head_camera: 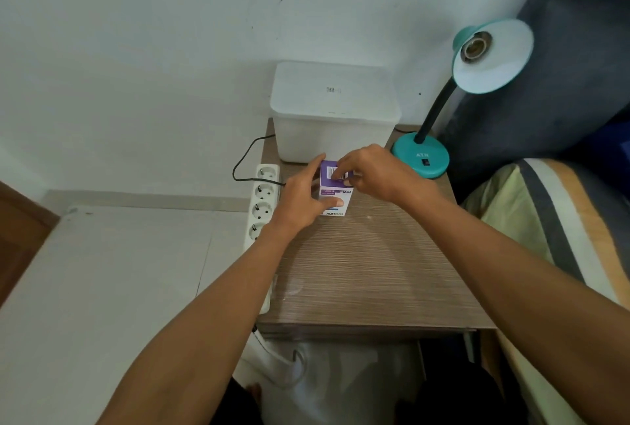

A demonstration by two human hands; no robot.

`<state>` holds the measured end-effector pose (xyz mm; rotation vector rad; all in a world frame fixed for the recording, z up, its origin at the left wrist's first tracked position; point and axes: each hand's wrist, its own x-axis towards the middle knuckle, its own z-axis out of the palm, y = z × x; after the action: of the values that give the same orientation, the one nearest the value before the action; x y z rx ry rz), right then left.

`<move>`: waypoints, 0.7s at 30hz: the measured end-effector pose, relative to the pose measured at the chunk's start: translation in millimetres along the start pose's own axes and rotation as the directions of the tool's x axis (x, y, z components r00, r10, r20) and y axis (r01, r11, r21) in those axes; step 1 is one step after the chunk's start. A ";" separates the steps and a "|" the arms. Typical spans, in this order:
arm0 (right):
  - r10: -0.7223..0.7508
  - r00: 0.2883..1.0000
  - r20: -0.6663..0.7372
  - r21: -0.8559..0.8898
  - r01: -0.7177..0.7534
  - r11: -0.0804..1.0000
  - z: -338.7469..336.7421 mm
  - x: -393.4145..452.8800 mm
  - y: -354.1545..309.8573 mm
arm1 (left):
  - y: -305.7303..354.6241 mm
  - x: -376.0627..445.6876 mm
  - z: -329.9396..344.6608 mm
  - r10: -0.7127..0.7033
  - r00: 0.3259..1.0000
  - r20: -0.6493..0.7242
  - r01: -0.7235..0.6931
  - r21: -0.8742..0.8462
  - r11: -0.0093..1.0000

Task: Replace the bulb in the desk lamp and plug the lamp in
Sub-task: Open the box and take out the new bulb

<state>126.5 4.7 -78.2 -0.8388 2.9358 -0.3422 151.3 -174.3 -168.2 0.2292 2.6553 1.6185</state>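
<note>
On the wooden table (368, 264), the teal desk lamp (477, 84) is seen with its socket empty. The bulb box (335, 191), probably light, crushable cardboard, is clasped by the left hand (303, 198); its top flap is pinched by the right hand (378, 172).

Soft, even, cool-tinted light fills the scene, with only faint shadows on the wooden tabletop (368, 264). A dull sheen lies near its front left corner. Wide-angle distortion bends the edges, and fine detail looks slightly soft throughout.
</note>
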 end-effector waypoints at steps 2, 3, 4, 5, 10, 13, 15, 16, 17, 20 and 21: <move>-0.022 1.000 0.010 -0.020 0.022 1.000 -0.3 1.3 0.2 | 0.3 -0.3 0.3 -0.001 1.000 0.000 0.001 0.001 1.000; -0.034 0.999 0.020 -0.030 0.034 0.999 -0.6 1.5 -0.2 | 0.4 -0.4 0.4 -0.002 1.000 -0.002 0.002 0.003 1.000; -0.044 0.999 0.031 -0.038 0.046 0.998 -0.9 1.8 -0.8 | 0.1 -0.4 0.3 -0.002 1.000 -0.003 0.002 0.006 1.000; -0.056 0.998 0.036 -0.045 0.057 0.997 -1.1 2.4 -1.3 | 0.1 -0.3 0.3 -0.001 1.000 -0.004 0.001 0.010 1.000; -0.065 0.997 0.034 -0.055 0.067 0.996 -2.4 4.3 -3.2 | -1.8 0.2 1.4 0.013 1.000 -0.010 -0.013 0.027 1.000; -0.077 0.997 -0.009 -0.058 0.077 0.995 0.5 -1.3 -3.8 | -3.0 0.5 2.9 0.007 1.000 -0.009 -0.007 0.023 1.000; -0.098 0.994 -0.050 -0.051 0.095 0.994 3.7 -6.7 -4.4 | -3.8 1.1 3.4 0.003 1.000 -0.006 -0.003 0.012 1.000; -0.107 0.992 -0.070 -0.045 0.104 0.994 4.9 -9.2 -4.3 | -4.3 1.5 3.7 0.001 1.000 -0.006 -0.001 0.006 1.000; -0.116 0.989 -0.089 -0.039 0.113 0.993 5.9 -11.3 -3.7 | -4.5 1.7 4.1 -0.001 1.000 -0.007 0.001 0.000 1.000; -0.126 0.983 -0.136 -0.021 0.124 0.992 8.9 -15.4 -0.8 | -4.7 2.3 4.5 -0.001 1.000 -0.003 0.001 -0.005 1.000; -0.123 0.981 -0.150 -0.012 0.123 0.992 9.8 -16.2 -0.1 | -5.1 2.4 4.3 0.001 1.000 -0.001 -0.001 -0.007 1.000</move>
<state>141.5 11.3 -87.6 -1.0425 3.0279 -0.4279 148.7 -172.4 -174.6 0.2303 2.6501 1.6279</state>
